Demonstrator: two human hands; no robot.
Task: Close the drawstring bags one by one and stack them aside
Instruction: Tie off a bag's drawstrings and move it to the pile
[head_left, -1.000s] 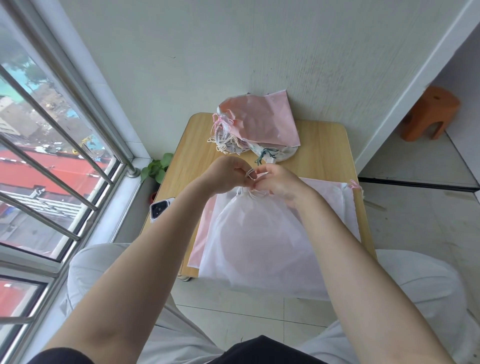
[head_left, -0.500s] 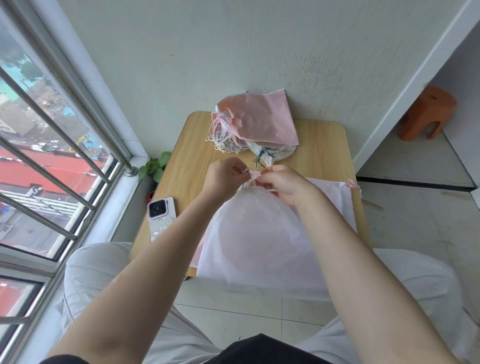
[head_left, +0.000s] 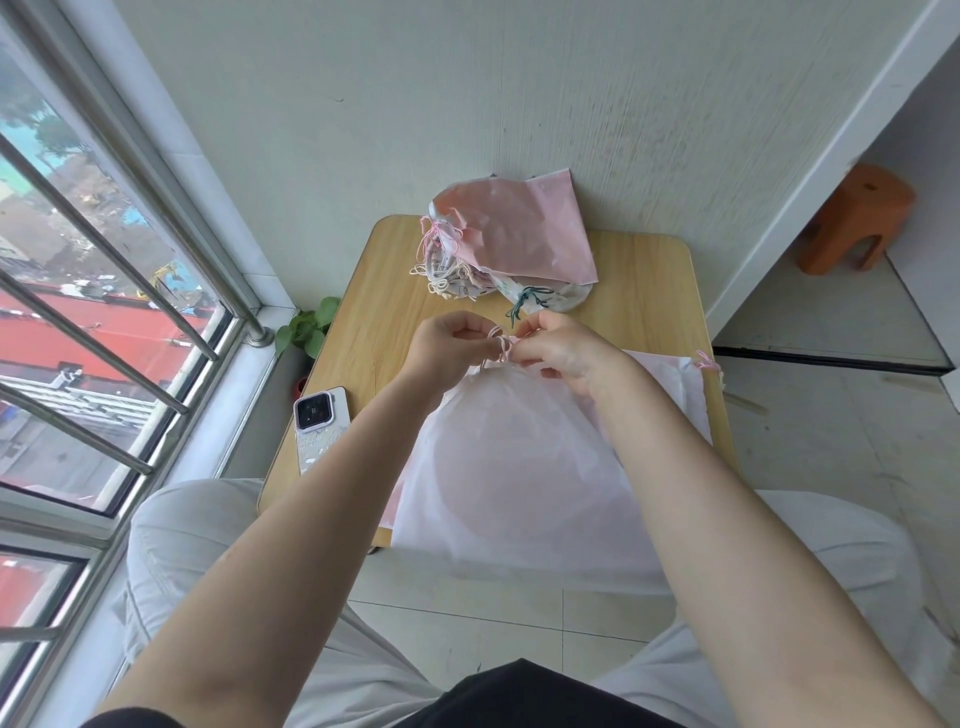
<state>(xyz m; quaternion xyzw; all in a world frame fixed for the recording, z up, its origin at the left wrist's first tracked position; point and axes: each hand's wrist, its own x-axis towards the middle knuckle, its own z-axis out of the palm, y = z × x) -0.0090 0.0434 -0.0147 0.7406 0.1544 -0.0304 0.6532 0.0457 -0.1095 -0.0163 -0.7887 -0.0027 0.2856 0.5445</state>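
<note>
A large translucent white drawstring bag lies on the small wooden table and hangs over its near edge. Its mouth is gathered at the far end. My left hand and my right hand meet there, each pinching the pink drawstring, which loops between the fingertips. More flat pale bags lie under it, one with a pink cord at the right edge. A stack of closed bags, topped by a pink one, sits at the far side against the wall.
A phone in a pale case lies at the table's left near corner. A window with metal bars runs along the left, with a small green plant below it. An orange stool stands on the floor at the right.
My hands stay together at the bag's mouth and work the pink cord into loops. The head view has shifted a little, so the phone shows more fully.
</note>
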